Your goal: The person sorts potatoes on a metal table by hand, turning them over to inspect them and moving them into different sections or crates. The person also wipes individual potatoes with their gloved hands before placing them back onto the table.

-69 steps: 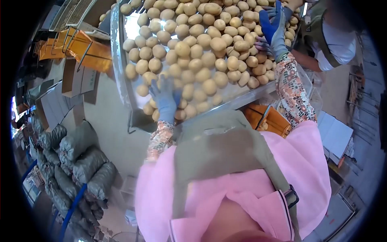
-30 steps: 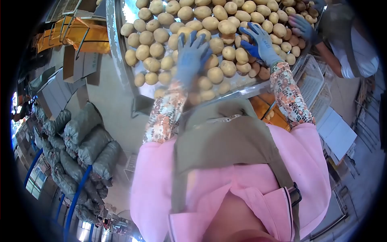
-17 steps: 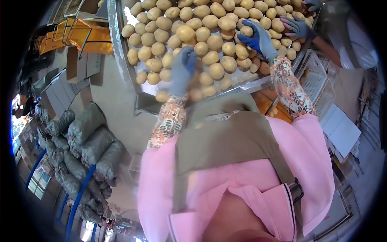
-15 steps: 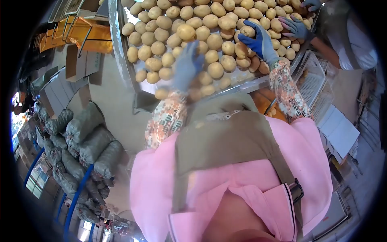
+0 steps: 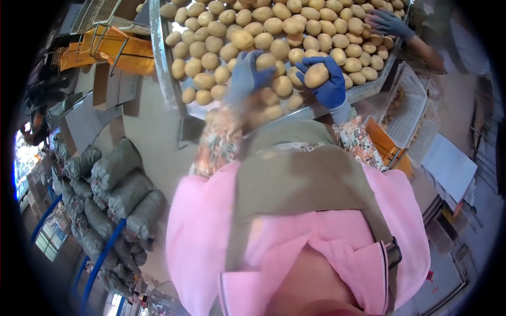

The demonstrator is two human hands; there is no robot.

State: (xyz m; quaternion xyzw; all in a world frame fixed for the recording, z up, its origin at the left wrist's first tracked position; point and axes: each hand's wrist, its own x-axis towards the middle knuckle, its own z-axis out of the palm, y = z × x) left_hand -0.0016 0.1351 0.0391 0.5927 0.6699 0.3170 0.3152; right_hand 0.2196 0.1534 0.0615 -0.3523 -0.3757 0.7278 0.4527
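Note:
Many potatoes (image 5: 204,80) lie over a metal-edged sorting table (image 5: 167,87). My left hand (image 5: 243,79), in a grey and blue glove, is curled round a potato (image 5: 265,61) among the others, thumb on the near side and fingers on the far side; it is slightly blurred. Turned palm up near the table's front edge, my right hand (image 5: 333,92) wears a blue glove and holds another potato (image 5: 316,76) in its bent fingers. Patterned sleeves cover both forearms.
A co-worker's gloved hand (image 5: 389,24) reaches over the potatoes at the far right. White plastic crates (image 5: 405,108) stand right of the table, some with potatoes. Filled sacks (image 5: 117,164) are piled at left, near cardboard boxes (image 5: 120,87) and an orange bag (image 5: 124,51) on a frame.
My right hand has drawn back towards me and turned palm up with a potato in it. My left hand has closed round a potato. The co-worker's hands have shifted.

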